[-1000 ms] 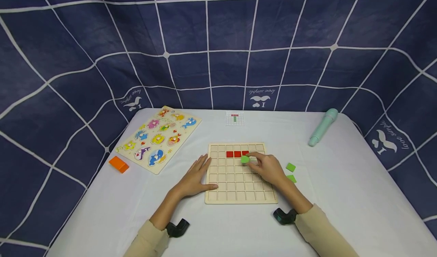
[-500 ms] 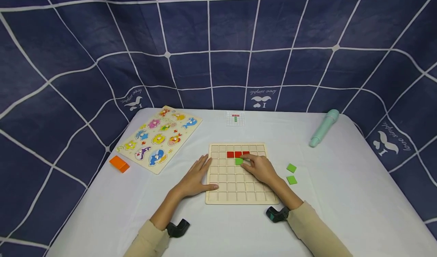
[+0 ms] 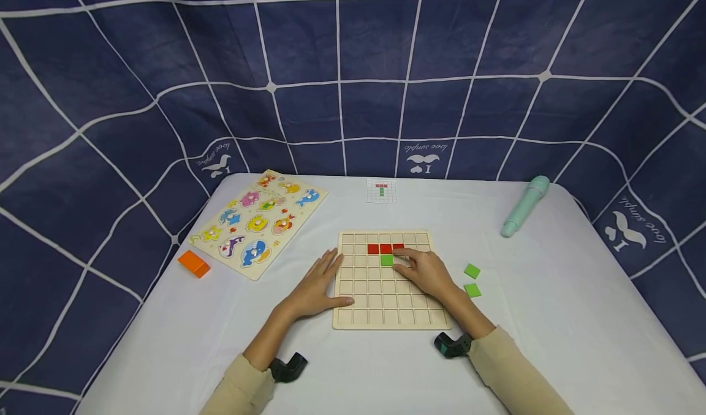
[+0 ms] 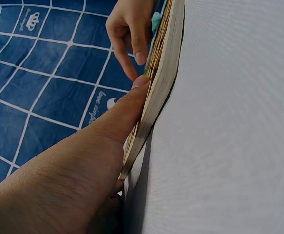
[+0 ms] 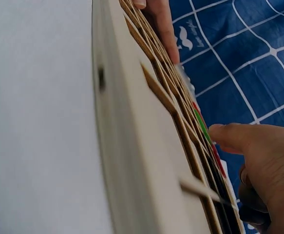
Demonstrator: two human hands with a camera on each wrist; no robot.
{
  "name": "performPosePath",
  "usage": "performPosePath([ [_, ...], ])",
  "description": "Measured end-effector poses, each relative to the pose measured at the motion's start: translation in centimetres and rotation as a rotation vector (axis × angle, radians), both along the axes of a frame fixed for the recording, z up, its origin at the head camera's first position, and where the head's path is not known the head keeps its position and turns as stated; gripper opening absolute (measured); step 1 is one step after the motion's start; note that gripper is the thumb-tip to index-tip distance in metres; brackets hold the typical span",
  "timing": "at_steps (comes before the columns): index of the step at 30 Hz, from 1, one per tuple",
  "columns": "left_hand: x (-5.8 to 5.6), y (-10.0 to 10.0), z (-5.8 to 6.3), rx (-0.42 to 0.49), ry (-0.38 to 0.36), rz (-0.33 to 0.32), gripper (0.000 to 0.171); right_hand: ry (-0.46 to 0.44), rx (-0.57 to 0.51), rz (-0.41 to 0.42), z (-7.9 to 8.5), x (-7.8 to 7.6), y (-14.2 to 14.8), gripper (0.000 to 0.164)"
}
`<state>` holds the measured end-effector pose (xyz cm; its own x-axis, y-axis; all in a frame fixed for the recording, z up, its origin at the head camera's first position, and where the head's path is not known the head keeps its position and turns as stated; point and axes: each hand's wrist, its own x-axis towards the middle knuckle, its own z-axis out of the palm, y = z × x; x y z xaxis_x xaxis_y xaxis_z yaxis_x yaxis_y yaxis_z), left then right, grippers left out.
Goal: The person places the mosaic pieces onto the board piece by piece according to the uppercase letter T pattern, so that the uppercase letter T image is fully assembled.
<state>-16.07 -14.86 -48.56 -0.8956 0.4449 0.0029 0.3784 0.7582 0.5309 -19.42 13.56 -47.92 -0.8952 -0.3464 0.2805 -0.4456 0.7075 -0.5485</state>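
Observation:
A wooden grid board point(image 3: 375, 302) lies on the white table. Three red square tiles point(image 3: 385, 249) form a row in its upper cells, the rightmost partly covered by fingers. One green square tile point(image 3: 387, 260) sits in the cell just below the middle red one. My right hand point(image 3: 429, 274) hovers over the board, thumb and index parted, fingertips right beside the green tile. With fingers spread, my left hand point(image 3: 313, 287) rests along the board's left edge, its thumb on the lower left cells. In the left wrist view, that thumb point(image 4: 127, 109) lies over the board's edge.
Two loose green tiles point(image 3: 472, 281) lie right of the board. A small card point(image 3: 381, 191) with a printed red and green T stands behind it. An animal peg puzzle point(image 3: 242, 243) and an orange block point(image 3: 193, 263) are at left, a mint-green microphone-shaped object point(image 3: 525, 207) at back right.
My right hand has brought the green tile left into the cell under the middle red tile and let it go, then drawn slightly right. My left hand keeps its place.

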Motion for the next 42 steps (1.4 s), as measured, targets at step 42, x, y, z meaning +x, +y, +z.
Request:
performPosePath([
  [42,-0.2,-0.1,-0.3,-0.005,-0.010,-0.003,0.106,0.079,0.080,-0.306,-0.9,4.1,13.4,0.039],
])
